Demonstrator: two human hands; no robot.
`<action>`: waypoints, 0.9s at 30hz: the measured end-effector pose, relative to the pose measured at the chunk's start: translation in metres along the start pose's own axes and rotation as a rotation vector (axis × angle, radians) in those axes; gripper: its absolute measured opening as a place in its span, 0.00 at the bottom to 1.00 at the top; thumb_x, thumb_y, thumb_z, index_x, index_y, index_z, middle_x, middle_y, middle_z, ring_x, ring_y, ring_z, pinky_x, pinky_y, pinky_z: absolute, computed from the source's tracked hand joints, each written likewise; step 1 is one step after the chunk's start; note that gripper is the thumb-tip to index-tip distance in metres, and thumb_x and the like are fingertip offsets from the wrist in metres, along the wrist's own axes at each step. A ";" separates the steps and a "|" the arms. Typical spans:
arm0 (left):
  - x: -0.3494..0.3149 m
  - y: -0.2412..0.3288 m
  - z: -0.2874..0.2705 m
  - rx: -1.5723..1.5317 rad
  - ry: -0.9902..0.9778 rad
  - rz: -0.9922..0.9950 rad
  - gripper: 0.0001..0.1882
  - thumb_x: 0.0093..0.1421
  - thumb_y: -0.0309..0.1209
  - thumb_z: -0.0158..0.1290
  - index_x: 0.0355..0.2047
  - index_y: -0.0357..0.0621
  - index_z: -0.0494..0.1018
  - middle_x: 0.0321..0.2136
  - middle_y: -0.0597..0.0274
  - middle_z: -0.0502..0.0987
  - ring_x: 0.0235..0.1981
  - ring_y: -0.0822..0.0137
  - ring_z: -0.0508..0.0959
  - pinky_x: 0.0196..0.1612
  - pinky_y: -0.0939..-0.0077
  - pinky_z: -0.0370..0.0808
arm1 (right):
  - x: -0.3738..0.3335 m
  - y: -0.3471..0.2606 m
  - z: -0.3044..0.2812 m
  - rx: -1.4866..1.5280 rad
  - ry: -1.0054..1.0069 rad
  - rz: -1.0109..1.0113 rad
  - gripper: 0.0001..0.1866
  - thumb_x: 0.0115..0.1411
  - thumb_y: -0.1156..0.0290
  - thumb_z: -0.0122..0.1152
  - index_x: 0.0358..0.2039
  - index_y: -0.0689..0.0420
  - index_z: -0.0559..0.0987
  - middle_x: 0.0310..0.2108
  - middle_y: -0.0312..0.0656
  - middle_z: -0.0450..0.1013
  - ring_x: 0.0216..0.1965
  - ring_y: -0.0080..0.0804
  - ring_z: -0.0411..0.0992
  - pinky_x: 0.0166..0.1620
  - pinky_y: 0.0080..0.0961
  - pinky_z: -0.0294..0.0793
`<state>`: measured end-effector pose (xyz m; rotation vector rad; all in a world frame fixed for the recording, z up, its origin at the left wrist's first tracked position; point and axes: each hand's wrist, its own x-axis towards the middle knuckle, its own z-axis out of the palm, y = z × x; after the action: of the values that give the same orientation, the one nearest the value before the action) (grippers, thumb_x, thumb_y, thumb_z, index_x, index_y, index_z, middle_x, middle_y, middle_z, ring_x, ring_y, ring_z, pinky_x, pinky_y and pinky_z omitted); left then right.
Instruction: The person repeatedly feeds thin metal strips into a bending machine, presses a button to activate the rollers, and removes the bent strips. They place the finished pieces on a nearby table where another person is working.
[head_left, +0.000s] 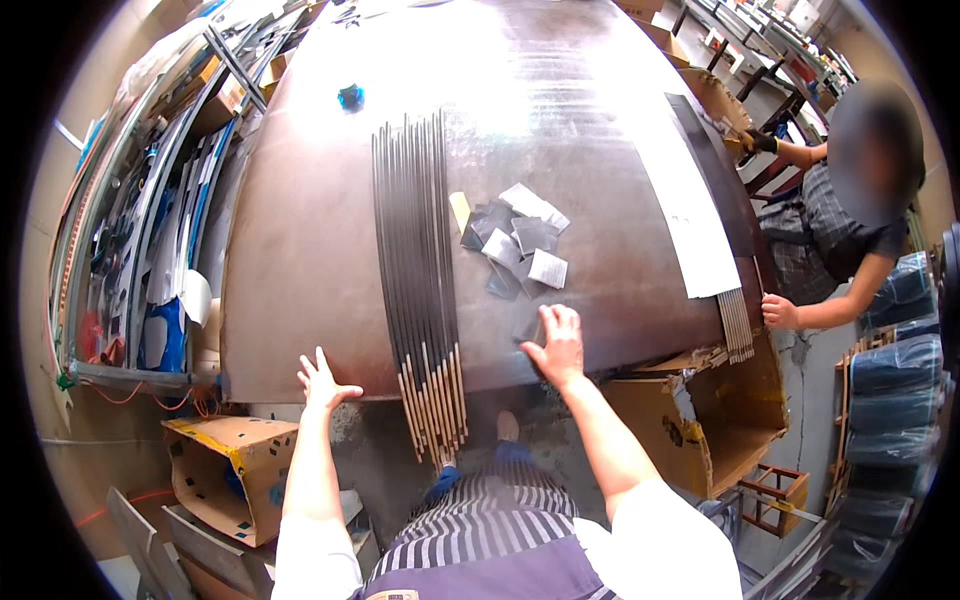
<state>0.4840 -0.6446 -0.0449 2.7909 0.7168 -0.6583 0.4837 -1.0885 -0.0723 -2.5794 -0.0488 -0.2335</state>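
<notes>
A row of long thin dark rods [415,240] with tan near ends lies on the brown table [300,240], those ends jutting over its near edge. To their left, my left hand [325,382] is open at the table edge, fingers spread, touching none of them. Right of the rods, my right hand [560,348] is low over the table, its thumb and fingers around a small grey square sheet [527,322], which is blurred and partly covered. Just beyond it lies a loose pile of small square sheets [515,240], some dark grey and some whitish with print.
A blue object [350,97] lies at the far left of the table. Long white strips [680,200] and more rods [735,325] lie along the right edge, near a co-worker's hand [778,311]. Cardboard boxes [235,470] stand below; racks [150,250] line the left.
</notes>
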 end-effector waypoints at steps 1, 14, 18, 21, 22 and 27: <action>0.007 0.002 0.000 0.024 -0.073 -0.037 0.75 0.30 0.42 0.77 0.71 0.56 0.36 0.70 0.40 0.35 0.69 0.33 0.44 0.66 0.42 0.56 | 0.000 -0.008 0.003 0.003 -0.003 -0.036 0.44 0.42 0.55 0.75 0.58 0.60 0.69 0.53 0.49 0.64 0.57 0.48 0.60 0.61 0.42 0.62; 0.006 0.007 -0.006 0.059 -0.076 -0.041 0.76 0.26 0.42 0.78 0.71 0.58 0.37 0.70 0.41 0.36 0.69 0.36 0.45 0.67 0.49 0.59 | 0.169 0.059 0.055 -0.127 0.264 0.112 0.46 0.61 0.33 0.43 0.62 0.63 0.65 0.64 0.56 0.59 0.68 0.52 0.52 0.69 0.47 0.46; 0.010 0.012 -0.008 0.081 -0.093 -0.045 0.77 0.26 0.42 0.78 0.71 0.57 0.36 0.70 0.41 0.35 0.69 0.36 0.45 0.67 0.51 0.58 | 0.174 0.027 0.081 -0.039 0.216 0.037 0.44 0.63 0.35 0.39 0.62 0.64 0.66 0.64 0.55 0.60 0.68 0.49 0.52 0.70 0.45 0.45; 0.009 0.011 -0.007 0.093 -0.091 -0.050 0.77 0.26 0.42 0.78 0.71 0.56 0.36 0.70 0.41 0.36 0.69 0.36 0.46 0.67 0.50 0.58 | 0.163 0.002 0.086 0.121 0.147 0.001 0.42 0.65 0.37 0.38 0.62 0.65 0.65 0.64 0.55 0.61 0.68 0.49 0.53 0.70 0.44 0.46; 0.009 0.012 -0.006 0.101 -0.088 -0.047 0.77 0.26 0.42 0.78 0.71 0.56 0.36 0.70 0.41 0.36 0.69 0.35 0.46 0.67 0.50 0.58 | 0.161 -0.002 0.084 0.270 0.164 0.005 0.41 0.66 0.39 0.39 0.62 0.65 0.65 0.62 0.56 0.62 0.67 0.51 0.55 0.69 0.42 0.48; 0.011 0.005 -0.002 0.108 -0.077 -0.030 0.77 0.28 0.42 0.78 0.71 0.56 0.36 0.70 0.41 0.36 0.69 0.35 0.46 0.67 0.50 0.58 | 0.166 -0.003 0.061 0.652 0.204 0.175 0.35 0.68 0.46 0.44 0.60 0.66 0.65 0.59 0.58 0.65 0.63 0.54 0.60 0.67 0.42 0.52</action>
<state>0.4958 -0.6434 -0.0477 2.8386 0.7303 -0.8292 0.6561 -1.0558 -0.0927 -1.8900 0.1513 -0.3471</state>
